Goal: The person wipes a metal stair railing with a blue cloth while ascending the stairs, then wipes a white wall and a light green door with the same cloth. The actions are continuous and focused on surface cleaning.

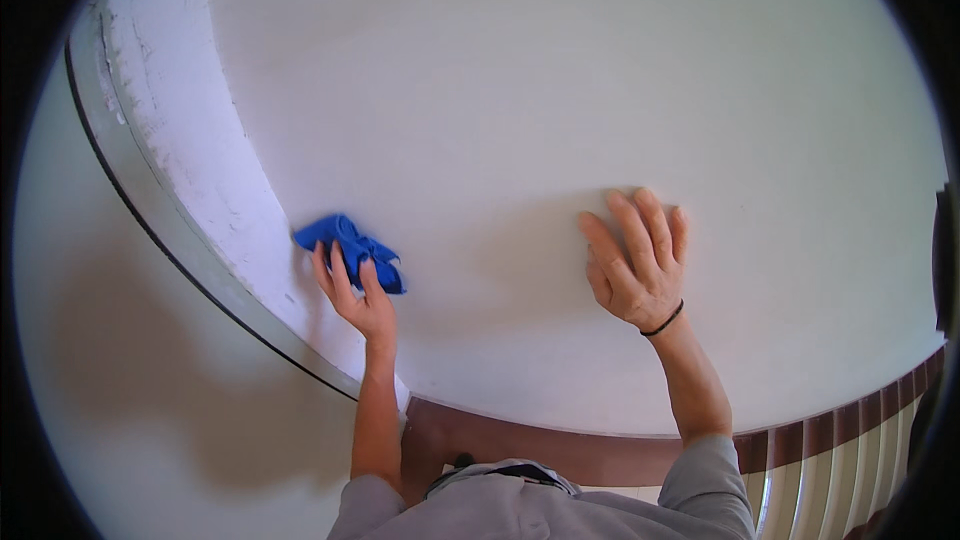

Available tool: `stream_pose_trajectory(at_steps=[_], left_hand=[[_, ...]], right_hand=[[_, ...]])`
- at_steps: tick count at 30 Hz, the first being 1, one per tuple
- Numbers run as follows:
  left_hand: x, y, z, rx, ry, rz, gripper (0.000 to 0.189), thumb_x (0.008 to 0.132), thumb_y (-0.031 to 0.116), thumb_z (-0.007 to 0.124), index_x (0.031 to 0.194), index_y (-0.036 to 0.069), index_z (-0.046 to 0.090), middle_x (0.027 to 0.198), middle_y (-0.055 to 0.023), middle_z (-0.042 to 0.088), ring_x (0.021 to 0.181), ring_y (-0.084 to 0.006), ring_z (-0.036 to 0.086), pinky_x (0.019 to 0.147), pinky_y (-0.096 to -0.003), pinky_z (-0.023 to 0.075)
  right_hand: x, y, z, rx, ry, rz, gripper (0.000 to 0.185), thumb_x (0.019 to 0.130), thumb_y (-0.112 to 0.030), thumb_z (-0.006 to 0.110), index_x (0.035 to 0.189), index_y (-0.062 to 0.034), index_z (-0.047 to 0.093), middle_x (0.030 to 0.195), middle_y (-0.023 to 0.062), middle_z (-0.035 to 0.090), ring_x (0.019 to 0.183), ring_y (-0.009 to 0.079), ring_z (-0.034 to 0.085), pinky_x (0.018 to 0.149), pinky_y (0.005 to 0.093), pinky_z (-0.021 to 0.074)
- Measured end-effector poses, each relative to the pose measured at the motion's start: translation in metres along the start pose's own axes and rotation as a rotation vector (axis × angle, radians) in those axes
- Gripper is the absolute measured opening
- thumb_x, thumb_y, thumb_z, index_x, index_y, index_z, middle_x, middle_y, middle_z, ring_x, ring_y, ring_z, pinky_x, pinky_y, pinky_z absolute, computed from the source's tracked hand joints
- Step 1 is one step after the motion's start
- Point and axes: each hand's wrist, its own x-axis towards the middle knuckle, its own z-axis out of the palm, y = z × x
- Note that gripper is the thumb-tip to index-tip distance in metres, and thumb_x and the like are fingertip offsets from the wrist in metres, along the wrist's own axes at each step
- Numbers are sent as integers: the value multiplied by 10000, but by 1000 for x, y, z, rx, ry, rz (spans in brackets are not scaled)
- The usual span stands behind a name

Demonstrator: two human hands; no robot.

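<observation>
My left hand [358, 301] grips a crumpled blue cloth [352, 251] at the left side of a broad pale wall [510, 105]. The cloth lies against the wall, close to the bright white strip [199, 157] that borders it. To the right, my right hand [640, 262] has its fingers spread and holds nothing. Its palm side faces the wall, and the fingertips appear to touch the surface. A dark band circles the right wrist.
The white strip has chipped, cracked paint. Beyond it runs a thin black line [180, 264] beside another pale surface [97, 360]. A reddish-brown band [540, 450] edges the wall below. Ridged brown-and-cream bands, like steps [832, 457], lie lower right. A dark object [943, 262] stands at the right rim.
</observation>
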Motion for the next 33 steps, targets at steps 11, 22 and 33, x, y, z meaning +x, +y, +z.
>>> stream_pose_trajectory(at_steps=[11, 22, 33], left_hand=[[-112, 56, 2, -171, -56, -233, 350, 1024, 60, 706, 1345, -69, 650, 1575, -239, 541, 1402, -370, 562, 1170, -471, 447], [33, 108, 37, -72, 10, 130, 313, 982, -13, 690, 1294, -36, 683, 1529, -199, 585, 1390, -361, 566, 1167, -449, 454], [-52, 56, 17, 30, -95, 253, 267, 990, 24, 644, 1247, -30, 690, 1523, -255, 561, 1397, -473, 531, 1175, -553, 445]], right_hand=[[4, -2, -2, 73, -39, -31, 447, 889, -103, 655, 1308, -192, 785, 1543, 71, 638, 1512, 303, 528, 1287, 565, 255], [7, 1, -4, 145, -13, -26, 365, 959, -142, 679, 1320, -133, 732, 1550, 55, 633, 1506, 254, 540, 1193, 521, 369], [8, 1, 0, 39, 38, -64, 366, 902, -104, 684, 1237, -173, 812, 1476, 109, 672, 1443, 332, 578, 1265, 558, 302]])
